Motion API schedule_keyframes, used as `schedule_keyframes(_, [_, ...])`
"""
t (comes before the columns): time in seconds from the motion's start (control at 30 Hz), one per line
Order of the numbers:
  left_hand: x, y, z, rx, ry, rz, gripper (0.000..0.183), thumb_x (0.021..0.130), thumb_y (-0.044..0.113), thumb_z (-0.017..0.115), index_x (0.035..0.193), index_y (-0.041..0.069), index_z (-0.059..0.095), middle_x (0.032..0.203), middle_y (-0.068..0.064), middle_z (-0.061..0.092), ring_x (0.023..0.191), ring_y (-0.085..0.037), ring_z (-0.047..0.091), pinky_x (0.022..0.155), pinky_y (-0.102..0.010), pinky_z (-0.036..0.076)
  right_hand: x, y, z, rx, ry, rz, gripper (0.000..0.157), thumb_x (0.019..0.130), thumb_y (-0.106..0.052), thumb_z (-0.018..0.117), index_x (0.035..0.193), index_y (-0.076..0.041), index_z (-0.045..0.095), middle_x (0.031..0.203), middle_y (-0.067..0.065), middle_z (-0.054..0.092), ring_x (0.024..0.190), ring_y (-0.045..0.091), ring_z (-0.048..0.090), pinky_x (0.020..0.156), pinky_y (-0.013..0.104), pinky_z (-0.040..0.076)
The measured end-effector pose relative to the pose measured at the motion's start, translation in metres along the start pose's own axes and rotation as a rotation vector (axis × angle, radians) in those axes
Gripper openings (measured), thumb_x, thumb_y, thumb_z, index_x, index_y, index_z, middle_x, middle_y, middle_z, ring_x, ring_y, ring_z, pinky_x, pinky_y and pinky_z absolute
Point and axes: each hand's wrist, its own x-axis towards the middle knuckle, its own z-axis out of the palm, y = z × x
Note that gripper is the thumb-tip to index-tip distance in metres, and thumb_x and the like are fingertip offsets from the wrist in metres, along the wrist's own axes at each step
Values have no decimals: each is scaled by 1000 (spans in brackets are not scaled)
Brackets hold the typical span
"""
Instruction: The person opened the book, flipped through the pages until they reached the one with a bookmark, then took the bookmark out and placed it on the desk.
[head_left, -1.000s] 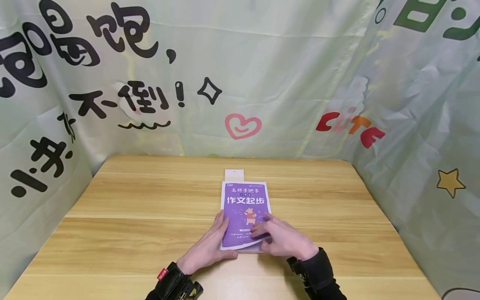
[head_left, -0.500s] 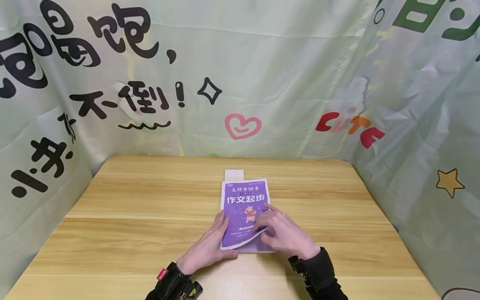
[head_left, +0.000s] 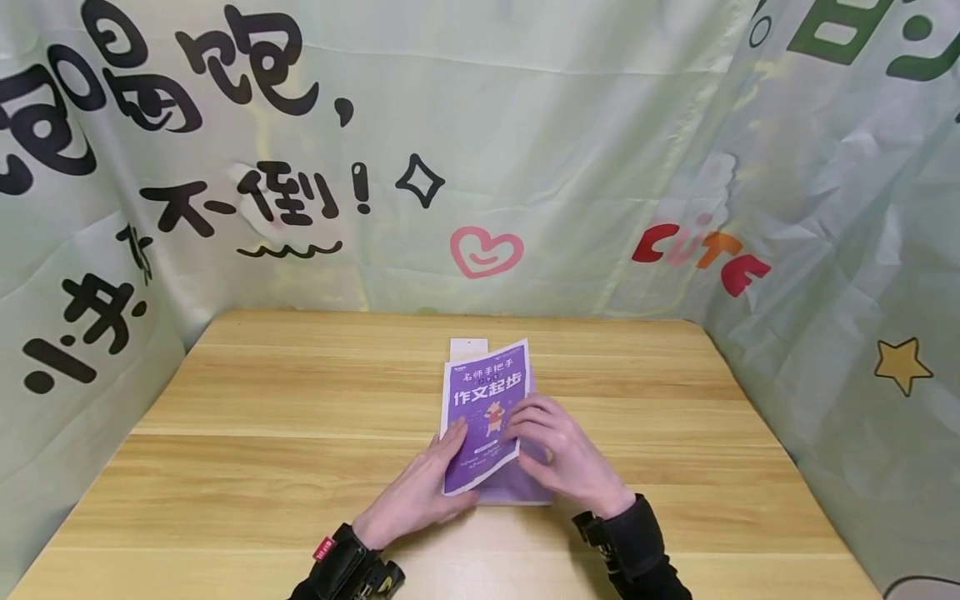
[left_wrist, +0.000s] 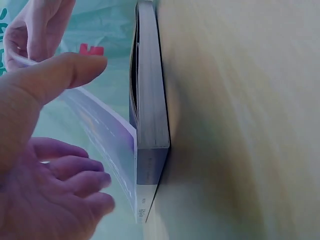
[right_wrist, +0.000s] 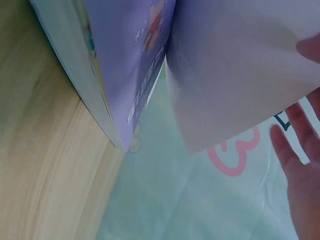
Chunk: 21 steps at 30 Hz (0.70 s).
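Note:
A purple book lies on the table, its front cover raised and tilted to the left. My right hand pinches the right edge of that cover, the thumb on its inner side in the right wrist view. Under the cover a second purple page with a small cartoon figure shows. My left hand is at the book's left side, fingers loosely extended by the cover's lower left. In the left wrist view the thumb reaches over the cover; the spine and page block stand beside it.
A pale card with a small hole sticks out beyond the book's far edge. The wooden table carries the book. Printed cloth hangs behind the table and along both sides.
My right hand has lifted the cover from its lower right corner and swung it up and leftward, baring the purple page below. My left fingers have shifted slightly onto the cover.

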Motion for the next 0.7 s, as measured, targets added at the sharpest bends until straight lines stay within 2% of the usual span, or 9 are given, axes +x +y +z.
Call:
schedule_keyframes(0.2, [1, 3, -2, -37, 27, 39, 90, 85, 17, 75, 157, -2, 25, 161, -29, 26, 147, -51, 29, 122, -57, 25, 3, 0, 4, -31, 123, -29, 40, 68, 2, 81, 107, -1, 71, 109, 12, 71, 107, 27, 63, 111, 23, 47])
schedule_keyframes(0.27, [1, 3, -2, -45, 38, 60, 88, 86, 16, 74, 157, 0, 25, 161, -29, 27, 146, -52, 30, 121, -55, 25, 4, -1, 7, -38, 163, -20, 34, 75, -2, 79, 109, 0, 71, 109, 13, 70, 105, 27, 63, 112, 19, 44])
schedule_keyframes(0.37, [1, 4, -2, -39, 70, 120, 84, 86, 14, 72, 156, 0, 28, 158, -30, 31, 143, -53, 34, 118, -56, 30, 5, -1, 12, -40, 249, -14, 22, 88, -9, 74, 107, 2, 72, 107, 15, 70, 100, 27, 64, 107, 18, 48])
schedule_keyframes(0.47, [1, 5, -2, -29, 125, 205, 79, 87, 13, 73, 154, -1, 34, 155, -30, 38, 139, -52, 40, 114, -57, 36, 5, -3, 17, -25, 321, 7, 21, 95, -14, 69, 104, 4, 73, 105, 17, 70, 95, 28, 67, 104, 18, 51])
schedule_keyframes(0.6, [1, 6, -2, -12, 215, 325, 71, 87, 9, 73, 149, -3, 43, 150, -28, 45, 136, -49, 47, 110, -56, 42, 6, -7, 24, 18, 368, 65, 23, 86, -3, 75, 107, 7, 72, 107, 22, 71, 95, 32, 70, 106, 16, 50])
schedule_keyframes(0.7, [1, 6, -1, 8, 290, 400, 64, 86, 4, 72, 145, -5, 48, 146, -28, 50, 130, -48, 54, 107, -53, 47, 6, -10, 29, 55, 404, 120, 36, 77, 6, 78, 112, 8, 70, 111, 26, 71, 99, 34, 70, 107, 15, 50])
